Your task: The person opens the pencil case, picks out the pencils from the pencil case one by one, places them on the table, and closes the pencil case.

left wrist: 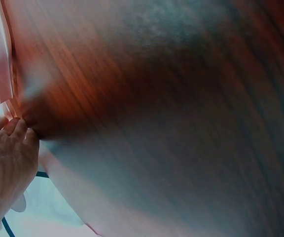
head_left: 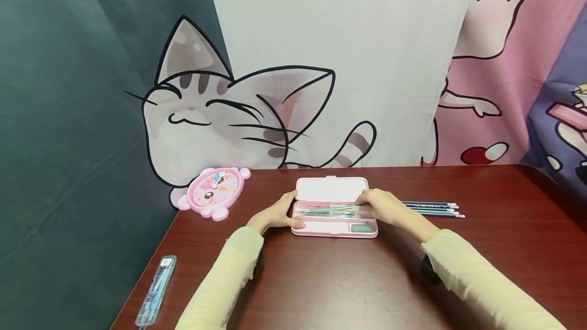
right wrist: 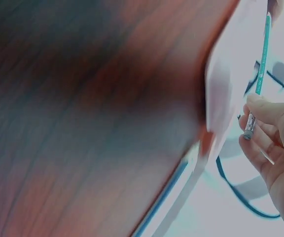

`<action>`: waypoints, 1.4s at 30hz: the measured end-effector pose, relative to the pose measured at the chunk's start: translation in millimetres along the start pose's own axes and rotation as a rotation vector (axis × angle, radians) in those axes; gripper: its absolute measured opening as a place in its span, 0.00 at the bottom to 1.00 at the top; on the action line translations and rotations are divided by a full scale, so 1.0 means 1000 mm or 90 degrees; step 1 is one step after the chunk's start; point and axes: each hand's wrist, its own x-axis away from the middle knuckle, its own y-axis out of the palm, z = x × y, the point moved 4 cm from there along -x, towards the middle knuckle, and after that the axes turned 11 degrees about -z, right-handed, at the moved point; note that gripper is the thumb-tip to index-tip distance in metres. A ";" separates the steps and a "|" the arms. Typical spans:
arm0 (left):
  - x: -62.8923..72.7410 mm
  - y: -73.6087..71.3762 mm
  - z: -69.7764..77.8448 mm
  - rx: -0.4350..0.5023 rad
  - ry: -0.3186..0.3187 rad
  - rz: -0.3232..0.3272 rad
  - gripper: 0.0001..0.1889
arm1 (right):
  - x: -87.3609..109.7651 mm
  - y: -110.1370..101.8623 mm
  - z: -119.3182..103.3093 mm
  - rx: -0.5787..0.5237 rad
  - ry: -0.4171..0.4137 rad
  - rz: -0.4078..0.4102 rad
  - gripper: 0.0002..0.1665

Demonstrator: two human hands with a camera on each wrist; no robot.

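An open pink pencil case [head_left: 334, 236] lies on the table, its lid tipped back toward the wall. My left hand [head_left: 276, 213] grips its left end, with the thumb at the front corner and the fingers farther back. Above the case's right end, my right hand [head_left: 379, 204] pinches a green pencil [right wrist: 263, 59] near its metal ferrule, between thumb and fingers. The pencil stretches leftward over the long compartment, where several slim green pencils [head_left: 327, 212] lie. A green eraser [head_left: 362, 228] sits in the small front-right compartment.
Several dark and blue pencils [head_left: 435, 213] lie side by side to the right of the case. A pink animal-shaped clock [head_left: 215, 192] stands at the back left. Along the table's left edge lies a clear blue box [head_left: 156, 292]. A cartoon-printed cloth [head_left: 390, 39] hangs behind.
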 end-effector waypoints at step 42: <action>-0.003 0.000 0.001 0.004 0.008 0.010 0.51 | 0.143 -0.019 0.103 0.122 0.003 0.160 0.13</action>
